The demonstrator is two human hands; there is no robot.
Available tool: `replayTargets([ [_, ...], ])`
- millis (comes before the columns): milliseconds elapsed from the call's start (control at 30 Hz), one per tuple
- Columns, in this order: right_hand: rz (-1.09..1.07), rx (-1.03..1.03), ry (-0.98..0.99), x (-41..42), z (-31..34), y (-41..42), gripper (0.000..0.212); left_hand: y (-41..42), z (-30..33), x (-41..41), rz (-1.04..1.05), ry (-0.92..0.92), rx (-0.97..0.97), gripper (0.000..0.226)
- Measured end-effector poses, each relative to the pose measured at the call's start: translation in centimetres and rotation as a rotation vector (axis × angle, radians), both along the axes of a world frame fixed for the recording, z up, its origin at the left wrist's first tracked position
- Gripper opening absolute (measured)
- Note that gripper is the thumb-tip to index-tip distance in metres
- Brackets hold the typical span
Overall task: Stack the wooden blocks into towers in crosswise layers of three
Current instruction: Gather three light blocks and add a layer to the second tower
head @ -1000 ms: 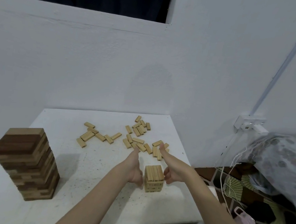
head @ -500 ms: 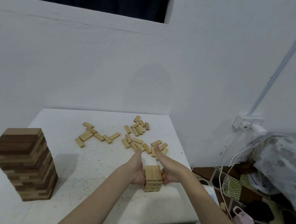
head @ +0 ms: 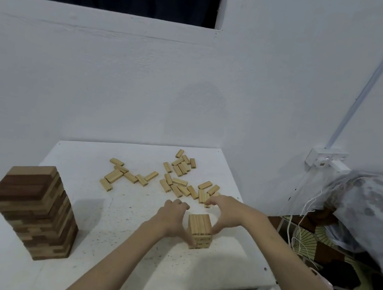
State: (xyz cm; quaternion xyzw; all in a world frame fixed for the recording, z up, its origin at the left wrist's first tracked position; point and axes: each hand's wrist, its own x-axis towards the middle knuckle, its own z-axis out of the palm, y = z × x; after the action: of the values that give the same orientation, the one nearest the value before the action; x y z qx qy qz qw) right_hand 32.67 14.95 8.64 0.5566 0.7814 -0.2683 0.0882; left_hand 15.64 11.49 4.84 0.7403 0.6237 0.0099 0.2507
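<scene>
Head view looks down on a white worktop (head: 120, 246) set against a white wall. Near its front right part stands a short tower (head: 199, 230) of pale wooden blocks, its top layer showing 3 blocks side by side. The left hand (head: 171, 217) presses against the tower's left side, thumb low along its front corner, fingers curled behind. The right hand (head: 226, 212) cups the right side, thumb touching the upper edge; each grip is narrow and closed against the tower. Loose blocks (head: 177, 180) lie scattered behind the hands. A taller tower (head: 34, 210) of darker wood stands at the left edge.
</scene>
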Motion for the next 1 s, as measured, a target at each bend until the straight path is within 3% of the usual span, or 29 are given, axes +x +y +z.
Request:
replayTargets([
  [100, 0.068, 0.086, -0.077, -0.8, -1.3, -0.5, 0.091, 0.0, -0.7, 0.9, -0.02, -0.008, 0.095, 0.095],
  [300, 0.174, 0.198, -0.166, -1.1, -2.4, -0.7, 0.086, 0.3, -1.0, 1.6, -0.035, 0.048, 0.122, 0.082],
  [567, 0.197, 0.248, -0.115, -1.5, -2.7, -0.6, 0.044, 0.3, -1.2, 1.7, -0.019, 0.013, 0.126, 0.062],
  [700, 0.188, 0.247, -0.116, -1.5, -2.8, -0.8, 0.038, 0.4, -1.4, 1.9, -0.021, 0.02, 0.13, 0.06],
  [833, 0.164, 0.213, -0.133, -1.5, -2.8, -0.6, 0.053, 0.5, -1.5, 2.0, -0.013, -0.013, 0.127, 0.067],
  [933, 0.099, 0.112, -0.13, -1.1, -2.2, -0.7, 0.091, 0.2, -1.0, 1.7, 0.021, -0.032, 0.058, 0.094],
  [1000, 0.017, 0.001, -0.056, -0.5, -1.2, -0.7, 0.101, 0.1, -0.4, 1.2, 0.131, -0.185, -0.067, 0.106],
])
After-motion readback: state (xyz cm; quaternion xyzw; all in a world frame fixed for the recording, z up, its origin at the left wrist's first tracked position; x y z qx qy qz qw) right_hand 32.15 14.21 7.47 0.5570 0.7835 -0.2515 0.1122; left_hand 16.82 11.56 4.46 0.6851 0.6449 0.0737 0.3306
